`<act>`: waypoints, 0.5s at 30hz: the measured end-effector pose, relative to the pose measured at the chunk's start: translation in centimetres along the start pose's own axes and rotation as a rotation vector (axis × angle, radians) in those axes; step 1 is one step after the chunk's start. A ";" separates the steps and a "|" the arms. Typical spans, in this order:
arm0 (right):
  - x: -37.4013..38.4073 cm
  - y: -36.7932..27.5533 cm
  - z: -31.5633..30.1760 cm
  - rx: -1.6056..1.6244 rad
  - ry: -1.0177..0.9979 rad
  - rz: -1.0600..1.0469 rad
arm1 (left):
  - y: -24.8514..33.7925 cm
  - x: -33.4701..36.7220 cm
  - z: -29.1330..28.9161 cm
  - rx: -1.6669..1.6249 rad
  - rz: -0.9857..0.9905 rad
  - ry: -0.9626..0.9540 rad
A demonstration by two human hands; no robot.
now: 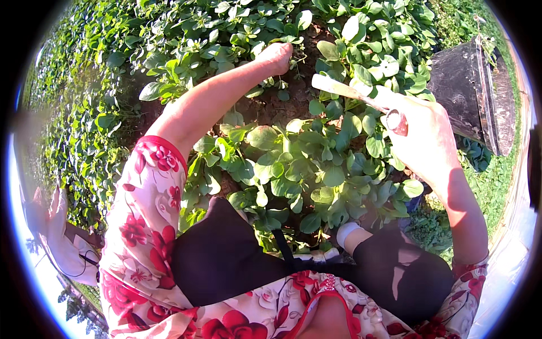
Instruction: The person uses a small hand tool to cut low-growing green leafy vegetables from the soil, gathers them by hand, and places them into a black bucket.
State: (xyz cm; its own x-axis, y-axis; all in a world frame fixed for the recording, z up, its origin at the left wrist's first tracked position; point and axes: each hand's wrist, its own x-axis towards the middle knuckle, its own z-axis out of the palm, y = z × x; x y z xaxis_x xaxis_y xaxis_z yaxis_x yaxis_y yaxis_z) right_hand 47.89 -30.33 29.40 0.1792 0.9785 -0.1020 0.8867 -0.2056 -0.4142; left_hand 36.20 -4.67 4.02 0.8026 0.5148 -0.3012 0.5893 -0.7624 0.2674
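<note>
Nearest, below both hands, are the dark-clothed knees (220, 251) of a person in a floral top (237, 316), bent over a bed of leafy green plants. Low, broad-leaved plants (299, 164) fill the space between the knees and the fingers, lying below the left fingers and to the left of the right ones. The right hand (420, 133) is closed around a slim hand tool (339, 87); its pale, flat end sticks out to the left of the fingers, over the leaves and pointing toward the other hand. The left hand (276, 58) reaches farther out, down among the plants beside a patch of brown soil (276, 107). Its fingertips are hidden, so whether they grasp a stem cannot be told. To the right of the right fingers, well apart from the left, is a tilted black bucket (457, 90) with dusty sides; its contents cannot be seen. Denser foliage (186, 28) spreads beyond the left fingers.
</note>
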 end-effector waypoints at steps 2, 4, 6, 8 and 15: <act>2.8 1.3 2.6 -0.021 -0.042 -0.050 | -1.7 2.3 -1.9 0.017 -0.127 -0.162; 4.8 1.6 5.8 -0.030 -0.080 -0.054 | -3.6 2.9 -2.2 -0.038 -0.196 -0.143; 6.0 2.0 8.8 0.035 -0.083 -0.010 | -3.9 2.7 -2.0 -0.053 -0.179 -0.051; 6.8 2.4 11.4 0.129 -0.060 0.027 | -4.4 1.8 -1.5 -0.070 -0.162 -0.056; 6.4 4.9 17.9 0.210 0.003 0.074 | -4.8 -2.3 -2.3 -0.120 -0.100 -0.018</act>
State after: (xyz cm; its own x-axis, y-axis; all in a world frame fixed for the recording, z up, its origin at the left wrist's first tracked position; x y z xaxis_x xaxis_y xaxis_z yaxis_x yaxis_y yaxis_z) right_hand 45.80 -25.33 10.55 0.2417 0.9607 -0.1363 0.7632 -0.2749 -0.5847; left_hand 31.72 -1.26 5.52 0.7385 0.5777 -0.3477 0.6736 -0.6551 0.3423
